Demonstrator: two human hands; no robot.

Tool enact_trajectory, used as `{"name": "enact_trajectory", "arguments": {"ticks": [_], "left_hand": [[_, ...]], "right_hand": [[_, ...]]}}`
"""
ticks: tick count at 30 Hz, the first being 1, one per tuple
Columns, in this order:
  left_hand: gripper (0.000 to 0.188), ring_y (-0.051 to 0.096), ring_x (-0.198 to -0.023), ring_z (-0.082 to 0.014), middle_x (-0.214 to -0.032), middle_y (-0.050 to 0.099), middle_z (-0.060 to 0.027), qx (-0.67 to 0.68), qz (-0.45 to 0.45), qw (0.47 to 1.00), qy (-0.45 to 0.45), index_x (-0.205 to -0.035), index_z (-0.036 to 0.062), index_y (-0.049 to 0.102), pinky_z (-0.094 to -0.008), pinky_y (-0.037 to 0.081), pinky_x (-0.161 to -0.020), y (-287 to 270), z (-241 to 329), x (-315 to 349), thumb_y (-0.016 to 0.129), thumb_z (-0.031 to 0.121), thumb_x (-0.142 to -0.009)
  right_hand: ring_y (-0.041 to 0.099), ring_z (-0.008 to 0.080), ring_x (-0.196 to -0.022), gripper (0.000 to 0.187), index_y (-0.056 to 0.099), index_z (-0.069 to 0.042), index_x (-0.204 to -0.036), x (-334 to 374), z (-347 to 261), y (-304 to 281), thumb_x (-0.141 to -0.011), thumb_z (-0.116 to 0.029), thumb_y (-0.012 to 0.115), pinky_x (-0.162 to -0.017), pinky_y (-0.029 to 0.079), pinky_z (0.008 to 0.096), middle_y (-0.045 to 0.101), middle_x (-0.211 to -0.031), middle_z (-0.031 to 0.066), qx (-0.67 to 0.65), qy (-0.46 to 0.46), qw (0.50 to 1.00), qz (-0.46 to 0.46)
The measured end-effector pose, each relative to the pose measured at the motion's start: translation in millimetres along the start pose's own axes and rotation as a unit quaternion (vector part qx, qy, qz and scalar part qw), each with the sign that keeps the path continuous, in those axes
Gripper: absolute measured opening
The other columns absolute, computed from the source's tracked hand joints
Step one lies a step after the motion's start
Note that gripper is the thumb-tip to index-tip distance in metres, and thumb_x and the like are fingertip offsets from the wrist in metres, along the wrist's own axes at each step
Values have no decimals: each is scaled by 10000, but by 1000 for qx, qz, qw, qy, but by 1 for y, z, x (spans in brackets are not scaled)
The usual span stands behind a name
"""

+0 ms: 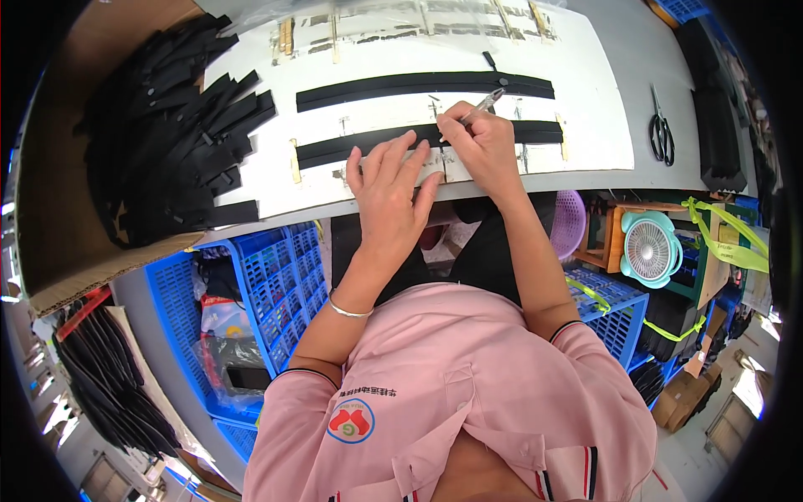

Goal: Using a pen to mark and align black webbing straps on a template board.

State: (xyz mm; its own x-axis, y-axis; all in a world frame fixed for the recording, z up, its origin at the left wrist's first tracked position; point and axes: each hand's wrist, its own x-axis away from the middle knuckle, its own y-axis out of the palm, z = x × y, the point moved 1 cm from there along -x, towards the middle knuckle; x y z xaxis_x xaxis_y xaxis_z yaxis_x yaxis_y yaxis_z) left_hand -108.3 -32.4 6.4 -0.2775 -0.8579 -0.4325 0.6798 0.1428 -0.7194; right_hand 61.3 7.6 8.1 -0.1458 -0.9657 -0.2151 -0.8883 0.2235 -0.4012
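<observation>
Two long black fabric strips lie one behind the other on a white board marked with dark lines. The fingers of my left hand (390, 194) are spread and resting on the near strip (335, 151), with nothing held in them. Just to its right, my right hand (488, 149) is closed around a slim silver pen (488, 101), its lower end pointing at the near strip's middle. Beyond both hands is the far strip (376, 89), untouched; a small black tab (489, 60) is just behind it.
At the left, a pile of black strips (176, 134) spills from a cardboard box (50, 217) onto the white board (594, 109). Black-handled scissors (662, 138) lie on the grey table at the right. Below the table edge are blue crates (276, 276) and a turquoise fan (651, 249).
</observation>
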Motion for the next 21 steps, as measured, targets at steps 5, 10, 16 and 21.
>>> {"name": "enact_trajectory", "arguments": {"ticks": [5, 10, 16, 21], "left_hand": [[376, 560, -1247, -254, -1307, 655, -74, 1, -2, 1000, 0, -1199, 57, 725, -536, 242, -1178, 1, -1, 0, 783, 197, -856], [385, 557, -1251, -256, -1315, 650, -66, -3, -2, 1000, 1, -1210, 69, 723, -531, 238, -1182, 2, 0, -1, 786, 209, -857], [379, 540, -1279, -277, -1354, 643, -70, -16, -21, 1000, -5, -1243, 94, 730, -502, 240, -1193, 0, 0, 0, 775, 219, -887], [377, 541, -1268, -274, -1333, 640, -73, -18, -18, 1000, 9, -1235, 89, 723, -519, 234, -1187, 1, 0, 0, 776, 219, -885]], "right_hand": [[569, 150, -508, 183, 734, -61, -841, 1, -2, -1, -915, -223, 689, -532, 439, 302, 607, -589, 73, 26, -1, 1000, -17], [522, 69, -560, 166, 728, -14, -855, 1, -2, -1, -920, -163, 692, -536, 418, 267, 631, -627, 34, 62, -88, 994, -18], [548, 51, -598, 153, 727, -14, -845, 9, -12, -39, -935, -125, 671, -558, 428, 238, 657, -669, 6, -77, 3, 997, 9], [507, 31, -641, 139, 730, -18, -914, -1, 20, -95, -976, -116, 654, -577, 413, 212, 667, -760, -16, -109, 40, 984, 134]]}}
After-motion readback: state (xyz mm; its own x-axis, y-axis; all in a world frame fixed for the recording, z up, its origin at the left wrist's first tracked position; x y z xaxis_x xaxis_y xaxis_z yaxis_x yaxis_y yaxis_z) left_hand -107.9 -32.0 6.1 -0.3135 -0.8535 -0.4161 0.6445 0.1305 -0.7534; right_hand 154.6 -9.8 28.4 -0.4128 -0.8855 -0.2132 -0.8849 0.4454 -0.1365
